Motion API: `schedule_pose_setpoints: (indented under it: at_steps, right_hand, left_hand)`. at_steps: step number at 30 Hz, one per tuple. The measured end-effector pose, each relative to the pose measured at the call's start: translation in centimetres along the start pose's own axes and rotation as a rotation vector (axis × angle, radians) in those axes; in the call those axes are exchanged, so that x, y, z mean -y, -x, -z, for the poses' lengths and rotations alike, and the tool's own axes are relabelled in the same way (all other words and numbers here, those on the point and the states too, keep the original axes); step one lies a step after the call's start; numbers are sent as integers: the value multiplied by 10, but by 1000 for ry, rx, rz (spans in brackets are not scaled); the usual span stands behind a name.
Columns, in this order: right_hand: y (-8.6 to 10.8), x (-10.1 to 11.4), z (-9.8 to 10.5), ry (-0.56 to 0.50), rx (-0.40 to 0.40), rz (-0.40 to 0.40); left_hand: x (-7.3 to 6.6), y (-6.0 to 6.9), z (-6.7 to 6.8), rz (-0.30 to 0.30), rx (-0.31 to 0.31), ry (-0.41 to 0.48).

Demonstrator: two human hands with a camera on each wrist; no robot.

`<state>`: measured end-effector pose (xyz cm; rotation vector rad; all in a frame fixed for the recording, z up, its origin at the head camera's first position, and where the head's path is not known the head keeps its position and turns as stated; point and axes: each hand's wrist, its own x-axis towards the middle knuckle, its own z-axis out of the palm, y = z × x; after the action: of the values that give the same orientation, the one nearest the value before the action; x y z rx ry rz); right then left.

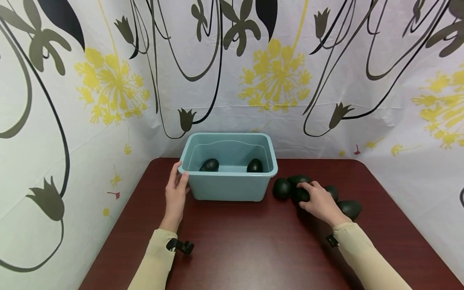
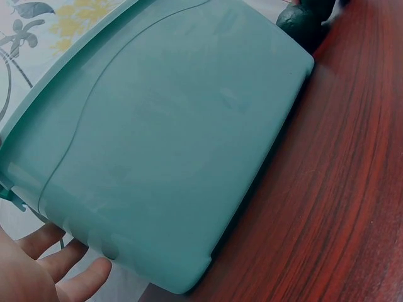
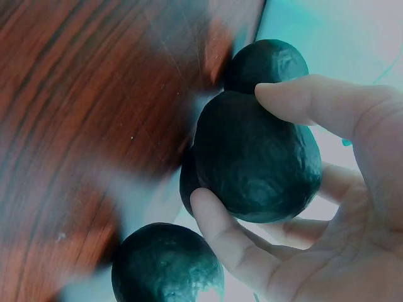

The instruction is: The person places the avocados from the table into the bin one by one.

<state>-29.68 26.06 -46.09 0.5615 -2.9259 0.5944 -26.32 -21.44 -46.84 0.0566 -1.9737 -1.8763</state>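
Two avocados inside the bin, five right of it; right hand, fingers curled, grips one avocado! Left hand, fingers loosely spread, touches the bin's left.

Bin, mid-frame: plain pale blue-green in head view, deeper teal in left wrist view, with a thin curved line. Avocados, mid-frame and right of centre: all dark green, near black; right wrist view adds teal shine, faint mottling. Desk, lower frame: dark red-brown, blackish wood-grain streaks in wrist views. Cloth, upper frame and sides: white, printed with yellow flower heads, olive-grey tulips, black leaves near top, curling black and olive stems, small red sprigs. Sleeves, bottom left and right: solid cream. Wrist devices: black.
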Motion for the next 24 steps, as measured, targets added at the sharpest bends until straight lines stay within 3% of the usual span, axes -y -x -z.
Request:
schedule_pose_setpoints:
  at_steps: [24]
  right_hand:
    - [8, 5, 5, -21, -48, -14]
  left_hand:
    - [0, 1, 0, -8, -4, 3]
